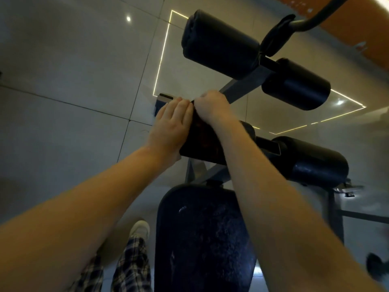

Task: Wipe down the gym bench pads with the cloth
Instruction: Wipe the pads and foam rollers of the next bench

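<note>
Closest to us is the big seat pad (202, 228). It looks dark and scuffed, with a few shiny spots. We cannot tell if it has been wiped yet. Beside it, low down, we see our checked trousers (130, 266) and one pale shoe (140, 228) on the tiled floor (63, 81).

A bit farther on, both of our hands are on the near left roller pad (249, 129). The cloth (202, 138) is dark too, with little reddish marks, and it seems to lie wrapped over this roller. It is hard to tell cloth from pad in this dim light. Our left hand (171, 125) lies flat with straight fingers and presses on the roller's left end. Our right hand (212, 107) is curled up tight at the top and seems to pinch the cloth's edge. The two hands touch.

The near right roller pad (313, 159) has no hand and no cloth on it.

Farthest off, past the grey frame bar (246, 85), are the far left roller pad (219, 43) and the far right roller pad (296, 85). Nothing touches them.

So we think the job is partway at most. One roller is being wiped now. The three other rollers, and maybe the seat, are probably left to do.
</note>
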Demonstrator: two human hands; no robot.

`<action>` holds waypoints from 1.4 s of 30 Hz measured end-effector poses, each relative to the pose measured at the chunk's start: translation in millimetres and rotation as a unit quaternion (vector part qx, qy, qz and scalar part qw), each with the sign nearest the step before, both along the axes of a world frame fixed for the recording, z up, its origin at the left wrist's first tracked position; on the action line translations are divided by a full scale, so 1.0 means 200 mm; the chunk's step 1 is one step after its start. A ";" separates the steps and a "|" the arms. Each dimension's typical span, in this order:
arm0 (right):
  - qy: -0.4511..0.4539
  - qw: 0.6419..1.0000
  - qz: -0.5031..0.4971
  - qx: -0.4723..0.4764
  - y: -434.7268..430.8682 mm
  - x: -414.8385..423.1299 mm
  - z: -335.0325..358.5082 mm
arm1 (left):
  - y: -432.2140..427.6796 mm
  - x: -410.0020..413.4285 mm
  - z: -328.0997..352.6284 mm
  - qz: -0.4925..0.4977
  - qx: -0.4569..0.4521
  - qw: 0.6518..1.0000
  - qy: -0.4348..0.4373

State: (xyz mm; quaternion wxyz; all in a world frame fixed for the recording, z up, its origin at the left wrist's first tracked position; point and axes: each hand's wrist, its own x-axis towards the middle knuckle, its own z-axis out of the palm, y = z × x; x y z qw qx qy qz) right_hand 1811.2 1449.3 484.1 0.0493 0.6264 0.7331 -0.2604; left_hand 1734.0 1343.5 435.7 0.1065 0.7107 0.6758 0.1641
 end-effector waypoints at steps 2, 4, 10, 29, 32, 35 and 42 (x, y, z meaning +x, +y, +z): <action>-0.044 0.995 0.011 -0.089 0.10 -0.06 0.01 | 0.00 -0.01 0.04 -0.013 -0.051 0.998 0.029; -0.052 0.995 0.035 -0.079 0.11 -0.04 -0.01 | 0.03 -0.02 0.06 -0.029 -0.104 0.993 0.048; 0.061 0.959 0.125 0.245 -0.46 0.30 -0.17 | 0.08 -0.06 0.09 -0.035 -0.126 0.991 0.037; 0.067 0.992 0.101 0.019 -0.01 0.17 -0.04 | 0.17 -0.11 0.14 -0.066 -0.233 0.969 -0.038; 0.094 0.954 0.128 0.252 -0.33 0.34 -0.14 | 0.28 -0.17 0.15 -0.084 -0.346 0.928 -0.107; 0.039 0.927 0.132 0.350 -0.54 0.42 -0.26 | 0.38 -0.24 0.16 -0.120 -0.416 0.888 -0.157; 0.044 0.938 0.035 0.341 -0.39 0.24 -0.18 | 0.01 -0.25 0.07 -0.112 -0.122 0.976 -0.141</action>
